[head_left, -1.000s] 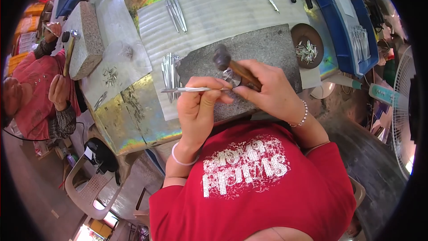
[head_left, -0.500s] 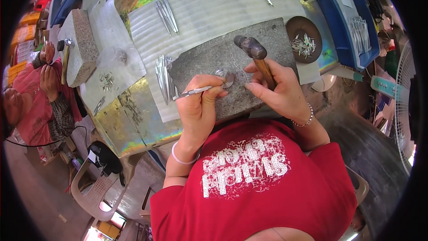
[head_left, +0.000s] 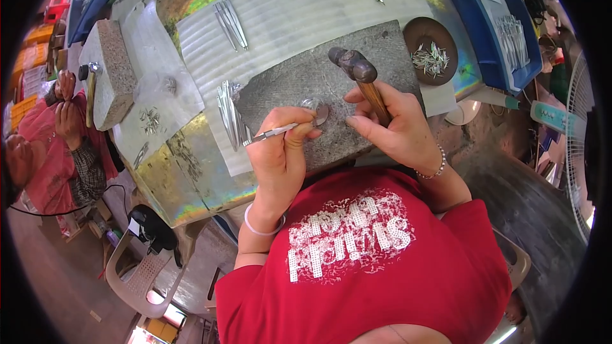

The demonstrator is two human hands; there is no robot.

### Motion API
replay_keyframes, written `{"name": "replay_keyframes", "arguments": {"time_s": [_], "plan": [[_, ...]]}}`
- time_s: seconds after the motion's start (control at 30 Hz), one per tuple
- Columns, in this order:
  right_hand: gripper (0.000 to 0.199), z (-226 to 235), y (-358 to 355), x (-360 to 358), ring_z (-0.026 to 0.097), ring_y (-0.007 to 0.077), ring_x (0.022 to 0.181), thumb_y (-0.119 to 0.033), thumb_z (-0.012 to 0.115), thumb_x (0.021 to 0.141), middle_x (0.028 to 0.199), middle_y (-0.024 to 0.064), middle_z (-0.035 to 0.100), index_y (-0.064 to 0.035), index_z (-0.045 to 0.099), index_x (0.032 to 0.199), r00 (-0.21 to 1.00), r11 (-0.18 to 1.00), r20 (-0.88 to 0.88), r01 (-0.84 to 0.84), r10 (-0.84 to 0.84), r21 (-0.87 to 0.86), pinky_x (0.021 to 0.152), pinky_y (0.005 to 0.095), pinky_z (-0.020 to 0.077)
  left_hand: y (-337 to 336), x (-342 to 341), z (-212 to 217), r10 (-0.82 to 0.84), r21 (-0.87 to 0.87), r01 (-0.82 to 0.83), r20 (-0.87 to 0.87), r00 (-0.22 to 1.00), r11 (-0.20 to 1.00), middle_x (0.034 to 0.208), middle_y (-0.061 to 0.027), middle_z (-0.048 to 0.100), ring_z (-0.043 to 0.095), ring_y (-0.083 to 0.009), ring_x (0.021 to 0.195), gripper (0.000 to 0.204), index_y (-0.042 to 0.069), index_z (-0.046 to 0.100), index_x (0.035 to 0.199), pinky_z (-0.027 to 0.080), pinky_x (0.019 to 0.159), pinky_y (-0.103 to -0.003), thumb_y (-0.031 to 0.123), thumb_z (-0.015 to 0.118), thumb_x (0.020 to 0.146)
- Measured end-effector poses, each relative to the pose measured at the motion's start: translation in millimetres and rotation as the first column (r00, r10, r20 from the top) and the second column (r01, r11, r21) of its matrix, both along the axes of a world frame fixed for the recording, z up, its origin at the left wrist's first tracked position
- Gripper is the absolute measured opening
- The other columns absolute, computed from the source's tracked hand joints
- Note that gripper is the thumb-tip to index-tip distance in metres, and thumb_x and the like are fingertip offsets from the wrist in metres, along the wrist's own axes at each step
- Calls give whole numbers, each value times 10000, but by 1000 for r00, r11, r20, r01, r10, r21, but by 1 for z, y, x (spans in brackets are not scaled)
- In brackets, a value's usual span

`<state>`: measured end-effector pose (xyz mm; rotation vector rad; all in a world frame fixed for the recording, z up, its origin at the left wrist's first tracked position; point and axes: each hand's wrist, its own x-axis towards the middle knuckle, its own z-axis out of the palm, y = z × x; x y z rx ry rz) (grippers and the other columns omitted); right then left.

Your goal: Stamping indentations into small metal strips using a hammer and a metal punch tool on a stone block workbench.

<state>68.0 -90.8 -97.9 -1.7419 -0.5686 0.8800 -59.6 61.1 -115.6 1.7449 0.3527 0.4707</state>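
My left hand [head_left: 280, 150] pinches a slim, pointed silver metal piece [head_left: 275, 132] whose end sticks out to the left. The fingertips are beside a small round metal disc [head_left: 320, 113] on the grey stone block [head_left: 357, 127]; whether they touch it I cannot tell. My right hand [head_left: 392, 118] holds a hammer [head_left: 357, 67] by its wooden handle, the dark head raised towards the far side. Thumb and forefinger of that hand are apart around the handle. To the left of the block lies a bundle of similar slim silver pieces [head_left: 231, 114].
A brown bowl [head_left: 415, 33] of small metal pins stands right of the block, beside a blue bin [head_left: 468, 19]. More slim pieces [head_left: 231, 24] lie on the white foam sheet [head_left: 197, 57]. At left are a granite block [head_left: 111, 76] and a co-worker's hands [head_left: 65, 108].
The whole view has shifted slightly, so the table things sit a little further left. Both hands keep the same grips; the hammer and the slim piece stay almost still.
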Motion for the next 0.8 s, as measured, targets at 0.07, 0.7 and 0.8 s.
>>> {"name": "replay_keyframes", "arguments": {"time_s": [0.07,0.7,0.8], "plan": [[269,0,-1,1,510,25,655,-12,666,804,736,-14,561,12,566,1053,1000,1000,16,-2,2,2,579,183,413,0,1,1,9,3,-9,-17,1000,1000,946,-120,610,631,-143,701,109,-32,544,963,506,651,-240,66,497,955],[243,69,36,6,622,290,695,-60,710,707,797,96,608,-55,593,920,780,831,511,-518,361,203,558,328,492,6,-7,12,-213,512,318,-254,943,798,1021,-96,559,571,-303,863,249,64,553,968,480,668,-388,166,625,753],[264,69,33,1,630,290,703,-57,705,702,807,100,610,-65,590,939,723,836,595,-528,351,148,574,329,504,9,-9,10,-258,454,355,-262,930,817,1056,-115,560,574,-310,955,287,78,562,1002,507,698,-368,169,636,740]]}}
